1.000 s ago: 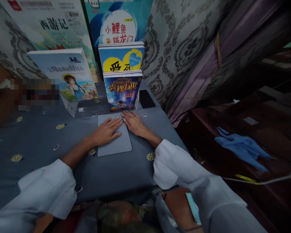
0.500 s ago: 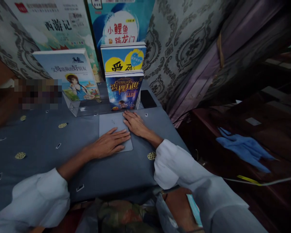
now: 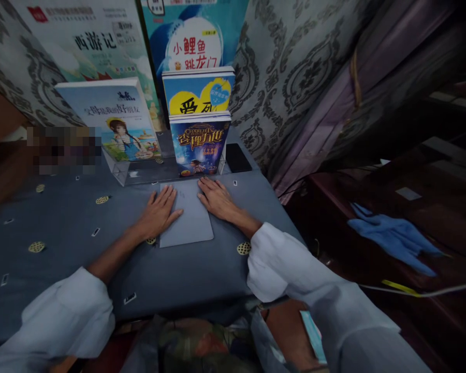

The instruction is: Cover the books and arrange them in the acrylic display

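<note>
A thin grey rectangular sheet or cover (image 3: 190, 223) lies flat on the blue-grey tablecloth (image 3: 171, 290); I cannot tell its exact kind. My left hand (image 3: 159, 211) rests flat over its left edge, fingers spread and thumb pointing inward. On the opposite side my right hand (image 3: 215, 199) lies flat across the upper right corner, fingers stretched forward. Neither hand grips anything. Just beyond the sheet, a dark blue book (image 3: 200, 147) stands upright in a clear stand (image 3: 159, 170), close to my right fingertips.
A light blue book (image 3: 128, 119) stands left in the stand, with a yellow-and-blue book (image 3: 194, 93) and taller books behind. A black phone-like slab (image 3: 238, 158) lies right of the stand. Patterned curtain (image 3: 295, 67) hangs behind; a blue cloth (image 3: 392, 233) lies on dark furniture at right.
My left hand has slid from the middle of the grey sheet to its left edge, uncovering the centre. My right hand has stayed at the upper right corner.
</note>
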Tool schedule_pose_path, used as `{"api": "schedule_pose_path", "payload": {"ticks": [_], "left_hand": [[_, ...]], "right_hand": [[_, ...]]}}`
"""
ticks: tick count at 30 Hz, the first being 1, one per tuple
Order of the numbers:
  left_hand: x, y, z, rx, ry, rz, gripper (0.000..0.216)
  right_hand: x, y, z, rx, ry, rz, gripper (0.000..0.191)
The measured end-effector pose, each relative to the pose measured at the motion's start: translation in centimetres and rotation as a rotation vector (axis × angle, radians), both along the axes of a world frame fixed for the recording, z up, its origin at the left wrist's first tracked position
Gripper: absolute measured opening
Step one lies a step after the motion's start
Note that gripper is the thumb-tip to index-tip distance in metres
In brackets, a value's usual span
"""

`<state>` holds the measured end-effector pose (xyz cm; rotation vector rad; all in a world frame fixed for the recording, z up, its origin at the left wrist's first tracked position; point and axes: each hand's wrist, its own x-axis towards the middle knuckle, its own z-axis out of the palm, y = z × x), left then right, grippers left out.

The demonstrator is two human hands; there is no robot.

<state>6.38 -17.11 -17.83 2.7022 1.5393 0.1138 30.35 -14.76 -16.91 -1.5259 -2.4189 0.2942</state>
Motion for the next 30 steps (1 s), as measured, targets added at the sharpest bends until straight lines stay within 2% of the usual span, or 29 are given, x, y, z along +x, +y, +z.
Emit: {"api": "schedule_pose_path", "payload": {"ticks": [6,10,15,19,22,25,30], "left_hand": [[0.2,-0.2,0.2,0.004,-0.022,0.02,0.071],[0.3,-0.5,0.3,0.024,-0.062,0.03,0.066],[0.8,-1.2,0.6,0.156,-0.089,0.077,0.052],[1.3,-1.7,1.4,0.246,-0.071,0.091,0.039],[1.5,-1.9,1.8,0.262,-0.054,0.108,0.032],[1.5,-1.9,1.7,0.27,-0.054,0.117,0.031],[1.3,-1.9,1.4,0.249,-0.083,0.111,0.033]], "right_hand": [[-0.1,-1.0,-0.6,0.054,0.001,0.047,0.053],[0.0,-1.0,-0.4,0.06,-0.018,0.073,0.051],[-1.5,0.0,0.2,0.027,-0.02,0.265,0.049],[-4.5,1.6,0.3,-0.011,0.013,0.437,0.058],[-6.3,2.8,0.1,-0.034,0.011,0.511,0.064],[-6.4,3.6,-0.1,-0.02,0.017,0.458,0.055],[-3.0,3.2,-0.3,0.001,0.008,0.305,0.05]]}}
